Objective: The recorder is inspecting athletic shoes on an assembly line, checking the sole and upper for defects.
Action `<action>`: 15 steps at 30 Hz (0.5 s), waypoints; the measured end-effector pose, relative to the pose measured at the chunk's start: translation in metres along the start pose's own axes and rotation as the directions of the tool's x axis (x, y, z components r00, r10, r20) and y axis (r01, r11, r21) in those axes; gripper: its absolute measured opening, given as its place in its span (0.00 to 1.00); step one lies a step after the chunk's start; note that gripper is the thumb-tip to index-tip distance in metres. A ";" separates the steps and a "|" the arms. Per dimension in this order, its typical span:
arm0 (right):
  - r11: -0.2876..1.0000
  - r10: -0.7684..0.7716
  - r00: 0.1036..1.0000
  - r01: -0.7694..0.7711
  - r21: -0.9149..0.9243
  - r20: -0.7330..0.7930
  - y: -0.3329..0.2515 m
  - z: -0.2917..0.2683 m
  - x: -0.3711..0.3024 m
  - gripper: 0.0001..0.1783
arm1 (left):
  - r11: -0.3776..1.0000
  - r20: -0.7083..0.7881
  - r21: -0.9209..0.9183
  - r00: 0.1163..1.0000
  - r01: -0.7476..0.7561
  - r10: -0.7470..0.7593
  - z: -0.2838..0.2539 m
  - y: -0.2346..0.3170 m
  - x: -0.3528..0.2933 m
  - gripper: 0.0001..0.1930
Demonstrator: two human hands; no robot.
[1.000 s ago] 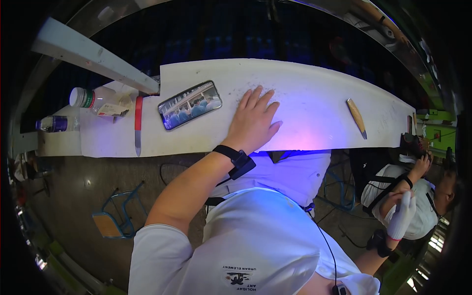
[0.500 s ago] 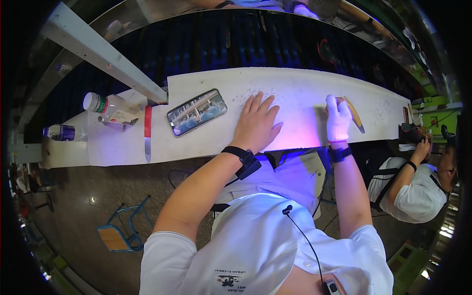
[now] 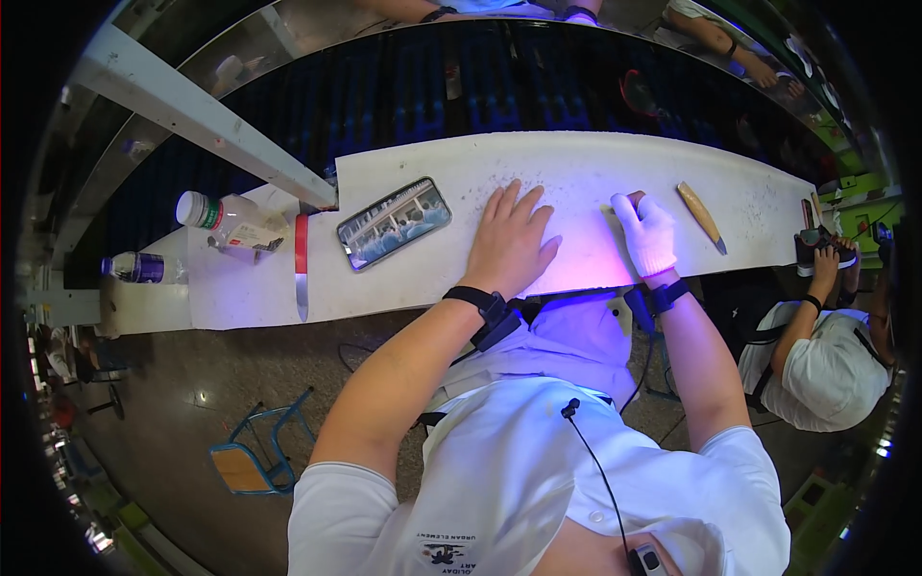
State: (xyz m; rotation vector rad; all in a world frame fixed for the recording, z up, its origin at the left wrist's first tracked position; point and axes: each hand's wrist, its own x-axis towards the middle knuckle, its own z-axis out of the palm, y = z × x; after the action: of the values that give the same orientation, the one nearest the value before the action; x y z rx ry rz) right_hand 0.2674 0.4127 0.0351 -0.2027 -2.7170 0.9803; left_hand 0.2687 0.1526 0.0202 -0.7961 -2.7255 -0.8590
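Note:
My bare left hand (image 3: 509, 242) lies palm down on the white worktop (image 3: 576, 158), fingers spread, beside scattered dark crumbs. On my right hand (image 3: 647, 236) is a white glove that leaves some fingertips bare. Its fingers are curled in over the purple-lit patch of the board; whatever they hold, if anything, is hidden. To the right of that hand, apart from it, rests a knife with a wooden handle (image 3: 698, 211). A phone (image 3: 394, 223) showing a picture lies left of my left hand.
Further left are a red-handled knife (image 3: 302, 254), a clear jar with a white lid (image 3: 235, 223) and a bottle with a purple label (image 3: 136, 268). A grey metal post (image 3: 206, 120) slants over the board. Another person (image 3: 816, 374) sits at right; a chair (image 3: 254, 461) stands behind left.
My right hand has shifted left, away from the wooden-handled knife, its fingers still curled. The left hand stays flat on the board. The whole view has swung slightly.

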 end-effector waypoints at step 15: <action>0.977 -0.075 0.995 0.085 -0.196 0.060 -0.004 -0.004 -0.003 0.27 | 0.995 -0.044 0.095 0.999 -0.011 0.015 0.007 0.003 -0.002 0.21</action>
State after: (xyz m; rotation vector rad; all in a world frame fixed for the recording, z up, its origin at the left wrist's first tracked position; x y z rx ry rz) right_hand 0.2710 0.4112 0.0399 -0.1036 -2.8452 0.7025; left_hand 0.2717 0.1580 0.0149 -0.7652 -2.6960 -0.7305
